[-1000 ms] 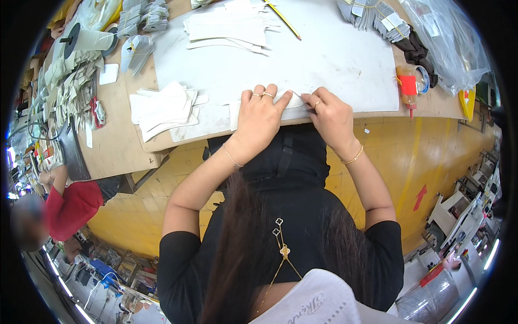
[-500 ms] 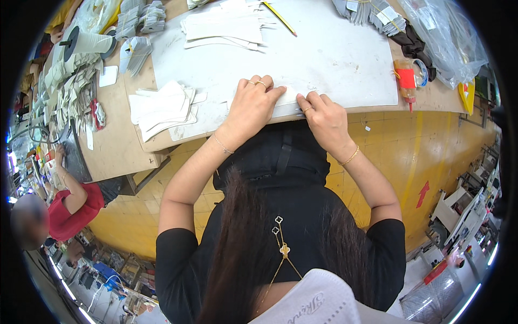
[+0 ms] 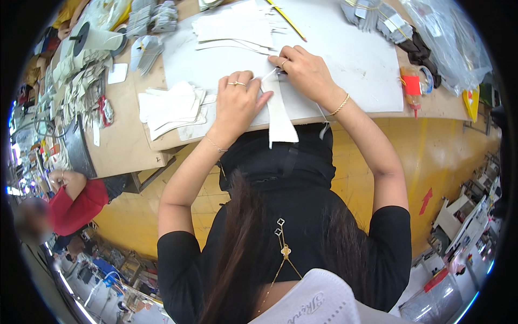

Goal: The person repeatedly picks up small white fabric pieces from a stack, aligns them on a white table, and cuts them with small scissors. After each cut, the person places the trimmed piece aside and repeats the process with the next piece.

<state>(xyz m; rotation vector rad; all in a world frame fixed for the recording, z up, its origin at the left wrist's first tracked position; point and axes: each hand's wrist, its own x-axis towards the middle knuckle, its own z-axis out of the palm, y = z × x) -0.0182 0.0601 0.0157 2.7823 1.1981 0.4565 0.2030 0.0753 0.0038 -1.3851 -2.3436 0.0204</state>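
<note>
A white, flared piece of material [image 3: 281, 121] lies between my hands, its wide end hanging past the table's front edge. My left hand [image 3: 236, 102] is at its left side, fingers curled and thumb against its edge. Further up and to the right, my right hand [image 3: 305, 73] is closed in a pinch at the narrow end. A thin white strip [image 3: 268, 74] runs from beside my left fingers to my right fingertips. Something small and dark shows under my right fingers; its kind is unclear.
Stacks of white pieces lie at left [image 3: 171, 108] and far middle [image 3: 234, 29], near a yellow pencil [image 3: 288, 21]. A thread cone [image 3: 100, 42] and grey bundles [image 3: 147, 53] stand at left. A red-banded bottle [image 3: 412, 86] lies right. Another person's red sleeve [image 3: 78, 204] shows at left.
My right hand has moved up and left from the table edge; my left hand has shifted left. The white piece is now turned lengthwise toward me, its wide end over the edge.
</note>
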